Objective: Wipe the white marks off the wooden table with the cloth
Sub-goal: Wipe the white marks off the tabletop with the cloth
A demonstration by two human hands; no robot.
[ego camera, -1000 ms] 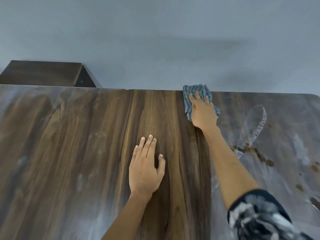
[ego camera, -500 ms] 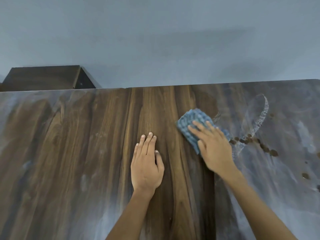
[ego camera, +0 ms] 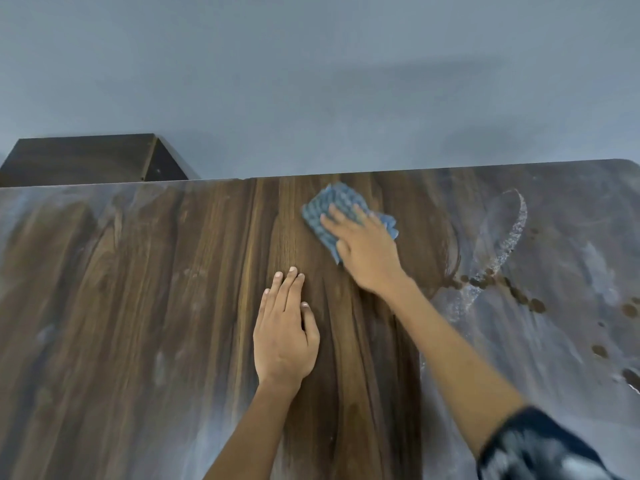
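Observation:
A dark wooden table (ego camera: 156, 306) fills the lower view. A folded blue cloth (ego camera: 329, 211) lies on it near the far edge, and my right hand (ego camera: 363, 251) presses flat on top of it with straight fingers. My left hand (ego camera: 284, 334) rests flat on the bare wood just below and to the left of the cloth. White marks (ego camera: 571, 289) smear the right part of the table, with a curved white streak (ego camera: 512, 244) and dark droplets (ego camera: 519, 292). Fainter white haze (ego camera: 45, 230) covers the left side.
A dark wooden cabinet (ego camera: 86, 157) stands behind the table's far left edge. A plain grey wall (ego camera: 311, 81) rises beyond the table. The table's rounded far right corner (ego camera: 623, 164) is in view.
My right hand with the cloth came from the far edge toward me, then went back up and left toward the far edge. My left hand stayed in place.

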